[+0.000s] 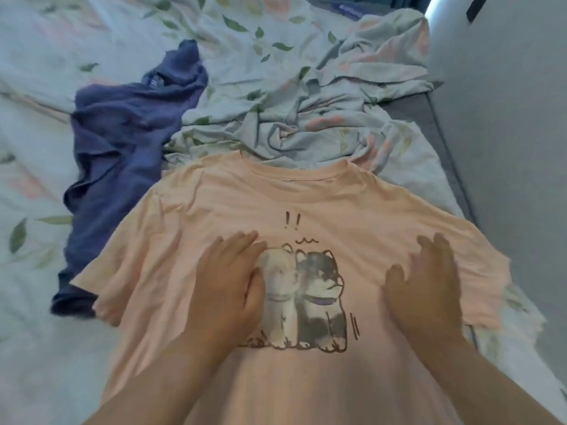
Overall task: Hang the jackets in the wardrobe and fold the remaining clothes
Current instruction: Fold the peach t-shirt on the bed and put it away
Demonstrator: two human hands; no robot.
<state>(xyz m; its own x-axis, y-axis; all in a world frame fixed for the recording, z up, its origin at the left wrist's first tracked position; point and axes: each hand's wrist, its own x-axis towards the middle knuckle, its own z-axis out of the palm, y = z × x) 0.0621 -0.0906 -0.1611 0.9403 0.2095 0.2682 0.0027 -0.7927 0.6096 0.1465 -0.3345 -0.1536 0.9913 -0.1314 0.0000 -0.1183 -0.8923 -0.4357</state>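
Head view: bed sheet (36,56), pale floral print, rumpled blanket (322,96) at far end. Grey wall (506,118) right. Peach T-shirt (214,204) spread flat, print up. Left hand (228,280), right hand (426,283) flat on shirt, fingers straight. Blue garment (122,142) crumpled just left.

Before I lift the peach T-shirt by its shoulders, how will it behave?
Probably limp: the peach T-shirt lies flat with soft ripples under the left hand and right hand, so it should sag and drape. It looks thin, likely light. It may drag the floral sheet slightly.
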